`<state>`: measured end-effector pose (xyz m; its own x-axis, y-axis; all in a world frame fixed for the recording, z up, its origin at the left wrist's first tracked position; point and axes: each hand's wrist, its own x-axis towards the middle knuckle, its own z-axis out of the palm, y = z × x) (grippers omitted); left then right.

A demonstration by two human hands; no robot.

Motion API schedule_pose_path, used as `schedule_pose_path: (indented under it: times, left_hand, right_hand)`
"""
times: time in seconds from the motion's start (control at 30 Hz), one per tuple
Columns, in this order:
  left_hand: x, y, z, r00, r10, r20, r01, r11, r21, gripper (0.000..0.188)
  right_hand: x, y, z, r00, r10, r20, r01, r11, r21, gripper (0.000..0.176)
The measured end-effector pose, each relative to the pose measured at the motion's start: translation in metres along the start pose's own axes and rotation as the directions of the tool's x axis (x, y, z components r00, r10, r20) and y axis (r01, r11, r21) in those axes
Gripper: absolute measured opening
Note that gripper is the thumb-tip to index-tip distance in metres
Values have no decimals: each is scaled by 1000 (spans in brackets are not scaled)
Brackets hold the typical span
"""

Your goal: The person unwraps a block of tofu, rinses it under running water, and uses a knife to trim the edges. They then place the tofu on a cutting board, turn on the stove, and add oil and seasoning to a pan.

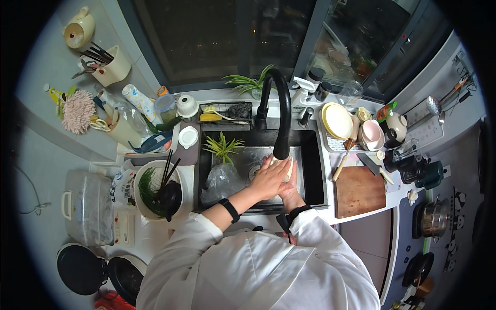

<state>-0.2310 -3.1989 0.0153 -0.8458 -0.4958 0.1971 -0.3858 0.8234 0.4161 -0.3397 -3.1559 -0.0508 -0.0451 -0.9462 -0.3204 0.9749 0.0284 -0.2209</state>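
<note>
Below the black faucet (282, 143), my hands meet over the black sink (317, 182). My left hand (269, 179) lies across a pale, cream-coloured item (287, 175), its fingers stretched out. My right hand (291, 190) supports that item from below and from the right side. Most of it is covered by my fingers, so its exact kind cannot be told. To the left in the basin lie a clear plastic bag (223, 182) and a green leafy plant (223, 147). The metal drain (254, 171) shows beside my left hand.
On the right are a wooden cutting board (360, 193), a cleaver (369, 164), a second knife (341, 164) and a dish rack (331, 144). A white basin (140, 207) with greens and chopsticks stands left. Behind the sink are a brush caddy (224, 118) and a spray bottle (300, 99).
</note>
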Motion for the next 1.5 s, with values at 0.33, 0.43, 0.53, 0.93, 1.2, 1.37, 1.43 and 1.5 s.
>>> schedule_pose_path:
  times: [0.33, 0.43, 0.53, 0.93, 1.2, 1.37, 1.43, 1.5]
  left_hand:
    - [-5, -3, -16, 997, 59, 50, -63, 995, 78, 89]
    - [3, -7, -17, 998, -2, 65, 1, 1000, 21, 88]
    - [1, -16, -23, 999, -25, 27, 20, 982, 187, 85]
    - [1, -35, 17, 874, -454, 174, 333, 298, -895, 83]
    - [13, -47, 26, 773, -625, 112, 427, 381, -820, 57]
    - [13, -56, 35, 758, -649, 70, 413, 394, -821, 50]
    - [7, -48, 43, 803, -594, -45, 334, 511, -792, 56]
    - [6, -43, 45, 825, -557, -96, 296, 570, -766, 61]
  right_hand:
    - [8, -9, 1, 993, 115, 33, -117, 991, 70, 74]
    - [3, -5, 4, 996, 16, -83, -20, 999, -38, 66]
    - [4, -9, 9, 996, 92, -12, -91, 993, 69, 69]
    - [0, -16, 13, 998, 66, -16, -66, 998, 11, 74]
    - [-6, -9, 19, 995, 94, 24, -94, 996, 7, 71]
    - [-2, -12, 13, 998, 70, -6, -70, 997, -16, 70]
    - [1, -14, 11, 998, 56, -21, -56, 998, -4, 70]
    - [2, -14, 10, 999, 34, -32, -34, 999, -4, 69]
